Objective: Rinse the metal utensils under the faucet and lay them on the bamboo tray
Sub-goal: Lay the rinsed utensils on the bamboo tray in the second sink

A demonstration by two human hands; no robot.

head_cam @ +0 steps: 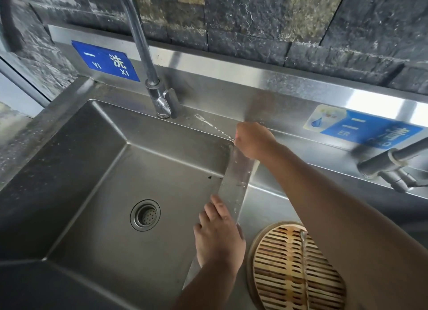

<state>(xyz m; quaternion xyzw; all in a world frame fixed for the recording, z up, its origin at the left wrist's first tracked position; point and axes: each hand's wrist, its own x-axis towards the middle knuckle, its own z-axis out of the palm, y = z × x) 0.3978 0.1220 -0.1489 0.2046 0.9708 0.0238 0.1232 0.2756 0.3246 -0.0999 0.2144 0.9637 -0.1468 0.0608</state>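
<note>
Thin metal utensil (214, 127) is pinched in closed right hand (251, 139), left hand (218, 235) flat, empty on sink divider (234, 182); wet slip risked before bamboo tray (278, 275).

A single head-worn wide-angle camera looks forward and steeply down from close above a steel sink (97, 171). The faucet (148, 62) and stone wall (278, 20) fill the top of the frame, bent by the lens. Both forearms enter from the bottom right. The bamboo tray (278, 270) sits at the lower right, partly cut by the frame's edge. No second view shares the scene.
</note>
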